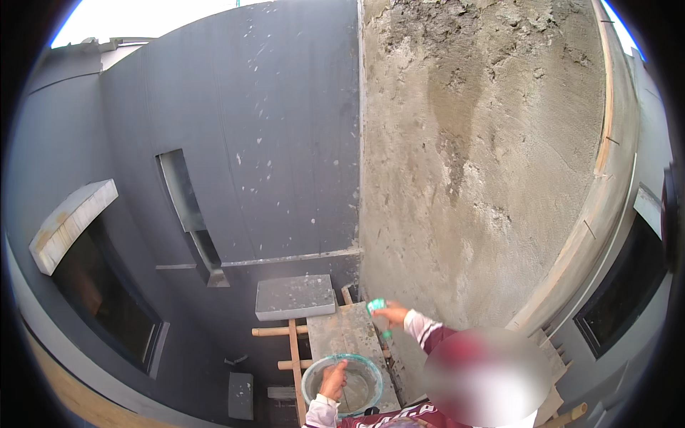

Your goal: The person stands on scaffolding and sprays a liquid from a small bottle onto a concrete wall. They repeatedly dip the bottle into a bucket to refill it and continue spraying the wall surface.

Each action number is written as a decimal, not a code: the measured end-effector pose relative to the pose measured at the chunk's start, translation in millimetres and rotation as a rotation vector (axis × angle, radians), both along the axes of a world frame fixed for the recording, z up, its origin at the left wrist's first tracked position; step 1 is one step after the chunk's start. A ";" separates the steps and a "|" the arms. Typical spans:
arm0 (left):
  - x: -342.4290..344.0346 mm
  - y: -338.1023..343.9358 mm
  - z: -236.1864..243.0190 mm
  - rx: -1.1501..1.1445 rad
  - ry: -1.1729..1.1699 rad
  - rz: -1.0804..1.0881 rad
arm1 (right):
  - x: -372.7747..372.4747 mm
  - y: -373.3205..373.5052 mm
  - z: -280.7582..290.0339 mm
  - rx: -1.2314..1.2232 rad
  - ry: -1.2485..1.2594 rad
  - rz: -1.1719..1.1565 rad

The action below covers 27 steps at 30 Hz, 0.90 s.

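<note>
My left hand (pixel 332 380) is closed over the near left part of a round bucket with a turquoise rim (pixel 378 374). The thumb points up, and whatever the fingers may hold is hidden. Grey wet-looking material (pixel 357 392) lies inside the bucket. Farther off and to the right, my right hand (pixel 392 314) grips a small green-and-white object (pixel 375 307), too small to name for certain. That hand is stretched out beside the foot of the rough plastered wall (pixel 442 235). Both sleeves are maroon with pale cuffs.
The bucket stands on a plank platform (pixel 339 329) with bamboo poles (pixel 275 332) at its left. A grey ledge (pixel 296 296) juts out beyond it. A dark grey painted wall (pixel 285 143) rises on the left. A blurred patch hides the lower right.
</note>
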<state>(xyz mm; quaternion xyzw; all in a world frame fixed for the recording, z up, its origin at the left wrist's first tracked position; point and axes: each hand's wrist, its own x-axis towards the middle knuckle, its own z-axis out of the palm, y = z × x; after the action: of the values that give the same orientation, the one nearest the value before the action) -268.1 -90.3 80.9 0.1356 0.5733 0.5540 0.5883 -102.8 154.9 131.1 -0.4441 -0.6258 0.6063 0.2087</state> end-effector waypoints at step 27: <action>-10.6 -14.8 43.8 0.072 0.002 -0.091 | -63.2 -175.9 -110.4 0.845 -0.677 0.791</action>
<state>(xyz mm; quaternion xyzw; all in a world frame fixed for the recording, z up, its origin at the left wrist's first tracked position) -278.7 -105.1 124.7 0.1831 0.5467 0.5469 0.6070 -166.0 -21.0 20.6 -0.2272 -0.9559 0.1674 -0.0810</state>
